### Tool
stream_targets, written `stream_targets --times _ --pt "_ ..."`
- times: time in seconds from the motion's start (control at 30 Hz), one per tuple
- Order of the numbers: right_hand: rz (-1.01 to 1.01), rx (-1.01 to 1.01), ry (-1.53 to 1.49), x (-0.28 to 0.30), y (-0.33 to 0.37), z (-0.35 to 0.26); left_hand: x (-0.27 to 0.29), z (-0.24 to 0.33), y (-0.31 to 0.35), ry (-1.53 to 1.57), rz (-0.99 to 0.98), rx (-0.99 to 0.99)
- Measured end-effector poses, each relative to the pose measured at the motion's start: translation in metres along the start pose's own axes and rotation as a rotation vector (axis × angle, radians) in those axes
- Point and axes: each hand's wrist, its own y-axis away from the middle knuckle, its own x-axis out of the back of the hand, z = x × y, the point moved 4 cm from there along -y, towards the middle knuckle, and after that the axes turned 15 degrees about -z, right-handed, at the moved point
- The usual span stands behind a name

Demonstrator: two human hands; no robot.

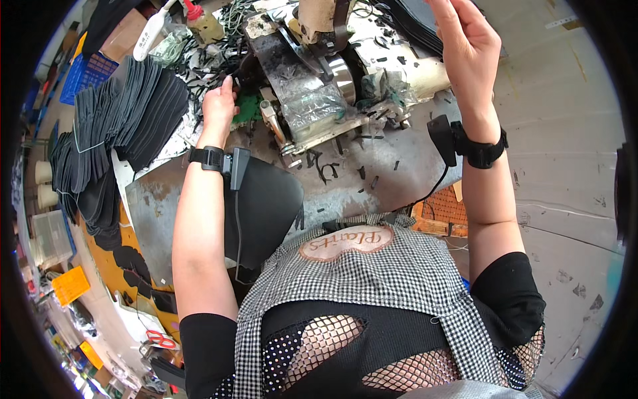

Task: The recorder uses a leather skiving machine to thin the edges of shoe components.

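Observation:
My left hand (219, 108) is at the left side of a bench machine (309, 100), its fingers curled in by a dark part. What it grips, if anything, is hidden. My right hand (468, 50) is raised at the top right, beside a stack of black sheets (415, 23). Its fingers are bent, and the tips are cut off by the upper edge, so what they hold cannot be seen. Clear plastic film (312, 106) covers the machine's front. A large black cut piece (266, 206) lies on the metal tabletop (372, 173), under my left forearm.
Bundled dark cut pieces (126, 113) are piled at the left. Black scraps (325, 166) litter the tabletop around the machine. A bottle with a red cap (203, 25) and a white handheld object (151, 33) stand at the back left. Red-handled scissors (161, 340) lie lower left.

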Motion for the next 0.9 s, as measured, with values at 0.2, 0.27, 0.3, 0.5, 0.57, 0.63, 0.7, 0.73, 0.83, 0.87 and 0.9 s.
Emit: stream_targets --times 0.2,0.27,0.3,0.5,0.57,0.63,0.7,0.73,0.83,0.87,0.9 --pt "0.017 -0.123 -0.122 0.002 0.042 0.013 -0.001 0.000 0.007 0.090 -0.082 -0.093" --pt "0.011 -0.206 -0.142 0.001 0.056 0.021 -0.003 0.004 0.009 0.121 -0.095 -0.117" --pt "0.013 -0.223 -0.145 0.000 0.062 0.024 -0.003 0.003 0.009 0.116 -0.077 -0.101" --pt "0.021 -0.242 -0.177 -0.005 0.076 0.027 -0.002 0.000 0.006 0.109 -0.062 -0.050" --pt "0.023 -0.225 -0.170 -0.007 0.077 0.028 -0.002 0.001 0.007 0.121 -0.061 -0.050" --pt "0.025 -0.224 -0.155 -0.008 0.079 0.026 -0.001 0.000 0.007 0.110 -0.062 -0.040" --pt "0.025 -0.221 -0.168 -0.009 0.080 0.027 -0.003 0.002 0.007 0.099 -0.044 -0.033" --pt "0.025 -0.218 -0.182 -0.010 0.081 0.027 -0.003 0.003 0.008 0.087 -0.027 -0.025" --pt "0.014 -0.224 -0.210 -0.011 0.083 0.029 -0.003 0.002 0.008 0.078 -0.012 -0.014" --pt "0.013 -0.223 -0.211 -0.011 0.083 0.028 -0.003 0.002 0.008 0.078 -0.011 -0.014" --pt "0.007 -0.221 -0.210 -0.012 0.084 0.027 -0.003 0.002 0.008 0.064 0.000 -0.013"
